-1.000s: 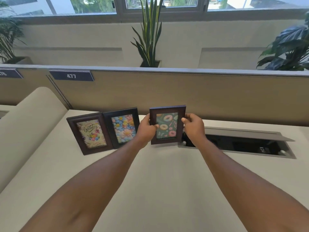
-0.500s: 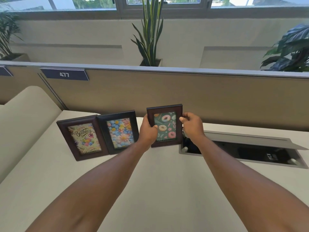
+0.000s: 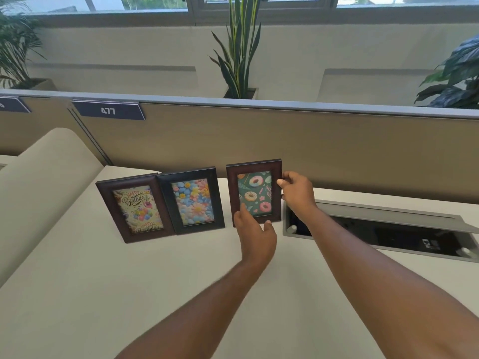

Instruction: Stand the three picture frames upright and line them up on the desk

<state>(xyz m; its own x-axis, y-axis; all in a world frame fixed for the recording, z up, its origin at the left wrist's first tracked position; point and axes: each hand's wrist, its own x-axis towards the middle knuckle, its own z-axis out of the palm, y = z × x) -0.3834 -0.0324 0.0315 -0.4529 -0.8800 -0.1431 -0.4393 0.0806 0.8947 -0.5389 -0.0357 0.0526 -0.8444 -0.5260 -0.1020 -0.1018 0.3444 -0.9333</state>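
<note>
Desk [image 3: 129,294]: pale top, the largest item we logged. Its near half lay bare apart from our two forearms, leaving open room in front of the frames. A rounded cream panel bordered its left edge.

Partition [image 3: 311,151]: tan divider along the far edge, carrying a dark plate marked 477 [image 3: 108,111]. A strip of desk stayed free between it and the frames.

Cable tray [image 3: 388,229]: open recess with a raised grey lid, set toward the far right of the desk, its left end just beside the doughnut frame.

Birthday frame [image 3: 134,207]: upright, leaning back slightly, leftmost of the row toward the far left corner. Its right edge touched the flower frame.

Flower frame [image 3: 193,200]: upright, black border, middle of the row. A narrow gap separated it from the doughnut frame.

Doughnut frame [image 3: 255,194]: upright, rightmost, brown border, standing slightly farther back than the other two; whether its base sat on the desk we could not tell.

Left hand [image 3: 255,234]: we had its fingers pinched on the frame's lower left corner, thumb on the front.

Right hand [image 3: 295,194]: fingers curled narrowly round the frame's right edge near the top.
</note>
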